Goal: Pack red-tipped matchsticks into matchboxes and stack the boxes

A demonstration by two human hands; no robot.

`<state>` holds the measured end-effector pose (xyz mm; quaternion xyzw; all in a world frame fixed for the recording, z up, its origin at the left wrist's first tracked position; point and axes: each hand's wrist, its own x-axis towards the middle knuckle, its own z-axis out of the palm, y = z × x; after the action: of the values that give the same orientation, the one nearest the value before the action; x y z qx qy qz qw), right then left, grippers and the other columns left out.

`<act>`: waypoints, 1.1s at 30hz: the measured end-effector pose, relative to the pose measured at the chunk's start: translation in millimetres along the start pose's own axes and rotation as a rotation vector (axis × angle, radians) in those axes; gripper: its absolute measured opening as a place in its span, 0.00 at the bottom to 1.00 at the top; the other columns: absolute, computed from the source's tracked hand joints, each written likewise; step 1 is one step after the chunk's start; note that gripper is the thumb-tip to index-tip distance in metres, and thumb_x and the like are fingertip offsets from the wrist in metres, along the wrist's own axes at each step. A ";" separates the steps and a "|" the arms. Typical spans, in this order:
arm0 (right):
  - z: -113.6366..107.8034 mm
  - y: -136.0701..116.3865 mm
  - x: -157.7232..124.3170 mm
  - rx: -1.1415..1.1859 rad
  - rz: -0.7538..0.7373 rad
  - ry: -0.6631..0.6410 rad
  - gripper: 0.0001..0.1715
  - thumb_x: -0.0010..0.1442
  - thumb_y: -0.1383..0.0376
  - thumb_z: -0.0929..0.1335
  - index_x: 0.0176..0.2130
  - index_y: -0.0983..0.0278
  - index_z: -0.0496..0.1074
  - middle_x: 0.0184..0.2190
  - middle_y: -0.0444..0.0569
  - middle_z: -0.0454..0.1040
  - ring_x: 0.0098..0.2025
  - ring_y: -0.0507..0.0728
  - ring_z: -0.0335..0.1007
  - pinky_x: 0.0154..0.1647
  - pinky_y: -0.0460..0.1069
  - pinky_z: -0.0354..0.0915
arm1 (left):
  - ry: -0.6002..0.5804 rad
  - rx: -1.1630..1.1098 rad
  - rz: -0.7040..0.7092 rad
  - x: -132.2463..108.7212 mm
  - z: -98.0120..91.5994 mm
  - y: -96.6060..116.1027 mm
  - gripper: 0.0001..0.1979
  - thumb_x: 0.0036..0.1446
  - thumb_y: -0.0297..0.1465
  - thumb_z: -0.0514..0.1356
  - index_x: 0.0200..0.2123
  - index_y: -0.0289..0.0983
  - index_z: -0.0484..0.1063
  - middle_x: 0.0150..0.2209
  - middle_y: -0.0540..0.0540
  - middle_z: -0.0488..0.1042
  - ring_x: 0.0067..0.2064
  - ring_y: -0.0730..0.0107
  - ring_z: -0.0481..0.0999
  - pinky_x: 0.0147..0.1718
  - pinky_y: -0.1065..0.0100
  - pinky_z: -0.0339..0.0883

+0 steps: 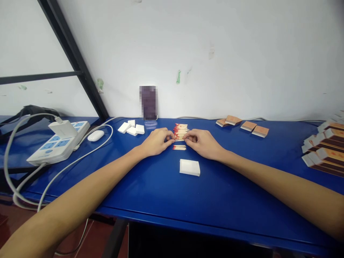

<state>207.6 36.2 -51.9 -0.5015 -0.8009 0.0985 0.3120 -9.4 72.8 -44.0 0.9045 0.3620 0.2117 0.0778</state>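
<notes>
A pile of red-headed matchsticks (181,131) lies in the middle of the blue table, heads to the left. My left hand (158,141) is at the head side, thumb and forefinger pinched at the pile's near edge. From the other side my right hand (202,143) closes its thumb and fingers at the plain ends. Between the two sets of fingertips lie the nearest matchsticks; how many are gripped is too small to tell. A small separate row of matchsticks (179,147) sits just nearer to me. Closer still is a white matchbox tray (189,167), lying flat.
Several white trays (132,129) lie at the back left, beside a phone (149,104) leaning on the wall. Orange matchbox sleeves (248,125) lie back right; stacked matchboxes (333,138) stand far right. A power strip (57,152), cables and a white case (96,135) occupy the left.
</notes>
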 end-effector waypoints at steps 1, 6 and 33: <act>0.4 0.5 0.0 -0.007 -0.003 0.002 0.12 0.55 0.70 0.65 0.35 0.64 0.78 0.24 0.44 0.71 0.26 0.52 0.64 0.31 0.48 0.60 | 0.000 0.000 0.000 0.3 0.1 0.3 0.06 0.62 0.32 0.59 0.38 0.38 0.76 0.33 0.49 0.74 0.32 0.70 0.70 0.35 0.67 0.62; 1.3 2.4 0.1 -0.019 -0.018 0.009 0.12 0.55 0.70 0.65 0.36 0.64 0.78 0.25 0.44 0.72 0.27 0.52 0.65 0.31 0.48 0.60 | -0.006 -0.017 0.025 0.5 -1.5 1.2 0.06 0.62 0.31 0.58 0.35 0.38 0.76 0.33 0.49 0.73 0.31 0.71 0.69 0.34 0.68 0.62; 2.6 0.9 -1.9 -0.060 -0.114 -0.009 0.11 0.55 0.71 0.65 0.35 0.63 0.77 0.25 0.44 0.70 0.28 0.53 0.63 0.32 0.49 0.58 | -0.082 0.054 0.126 -6.5 -7.8 -1.1 0.17 0.65 0.29 0.52 0.52 0.38 0.76 0.35 0.46 0.67 0.34 0.68 0.69 0.38 0.65 0.64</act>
<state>207.3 35.5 -55.1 -0.4635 -0.8322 0.0587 0.2985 -17.7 69.1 -39.4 0.9351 0.3065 0.1694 0.0547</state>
